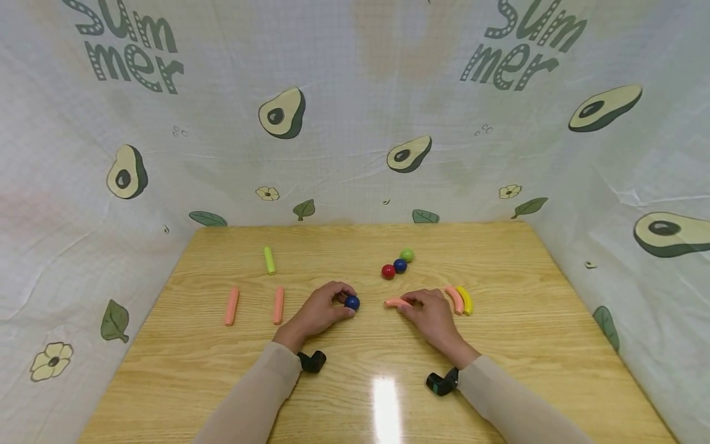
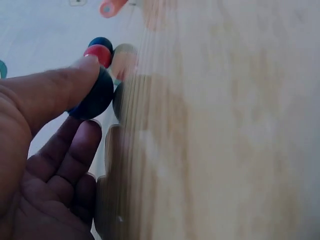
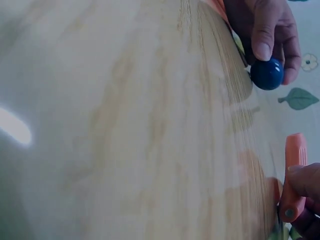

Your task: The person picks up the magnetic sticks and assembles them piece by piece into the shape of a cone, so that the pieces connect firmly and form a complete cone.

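My left hand (image 1: 322, 311) pinches a dark blue ball (image 1: 352, 303) between thumb and fingers, just left of the table's middle. In the left wrist view the thumb lies over part of that ball (image 2: 95, 100). My right hand (image 1: 434, 316) pinches a salmon-pink, slightly curved stick (image 1: 394, 303), whose free end points left toward the ball. The right wrist view shows the thumb across the stick (image 3: 295, 150), with a small dot on its lower end. Ball and stick are apart. Beside the right hand lie a second curved pink stick (image 1: 455, 300) and a curved yellow stick (image 1: 465, 301).
Farther back, a red ball (image 1: 388, 272), another blue ball (image 1: 400, 266) and a green ball (image 1: 407, 254) form a diagonal row. Left of my left hand lie two straight pink sticks (image 1: 232, 306) and a yellow-green stick (image 1: 269, 261). A printed cloth (image 1: 344, 111) borders the wooden table (image 1: 355, 394).
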The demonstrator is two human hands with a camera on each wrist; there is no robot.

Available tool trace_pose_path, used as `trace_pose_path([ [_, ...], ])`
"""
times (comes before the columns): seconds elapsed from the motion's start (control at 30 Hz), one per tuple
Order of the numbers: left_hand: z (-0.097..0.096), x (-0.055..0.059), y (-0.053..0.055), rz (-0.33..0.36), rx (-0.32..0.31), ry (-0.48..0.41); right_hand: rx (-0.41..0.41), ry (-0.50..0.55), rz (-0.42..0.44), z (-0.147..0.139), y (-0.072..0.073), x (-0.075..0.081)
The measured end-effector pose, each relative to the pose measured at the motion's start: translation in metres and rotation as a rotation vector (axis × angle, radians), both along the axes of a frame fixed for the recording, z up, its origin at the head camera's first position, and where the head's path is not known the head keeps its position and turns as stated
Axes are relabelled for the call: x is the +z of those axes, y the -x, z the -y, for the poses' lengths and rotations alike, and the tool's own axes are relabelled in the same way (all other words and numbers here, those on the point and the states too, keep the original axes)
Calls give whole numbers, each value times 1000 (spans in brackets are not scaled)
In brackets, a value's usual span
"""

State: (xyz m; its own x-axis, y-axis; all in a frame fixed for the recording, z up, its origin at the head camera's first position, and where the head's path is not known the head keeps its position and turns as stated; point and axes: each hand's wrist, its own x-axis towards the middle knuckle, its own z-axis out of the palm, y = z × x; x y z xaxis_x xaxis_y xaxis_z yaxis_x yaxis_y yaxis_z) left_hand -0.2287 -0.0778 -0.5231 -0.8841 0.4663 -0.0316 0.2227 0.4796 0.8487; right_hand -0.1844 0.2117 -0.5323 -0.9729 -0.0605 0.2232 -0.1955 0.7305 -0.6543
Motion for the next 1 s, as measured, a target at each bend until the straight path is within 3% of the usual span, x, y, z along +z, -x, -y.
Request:
trace_pose_path([
  [0.5,1,1,1,25,2,20,-7,-38,46,15,7,4],
  [1.0,-6,-1,1,-91,-38,59,-13,-53,72,28,8,6],
])
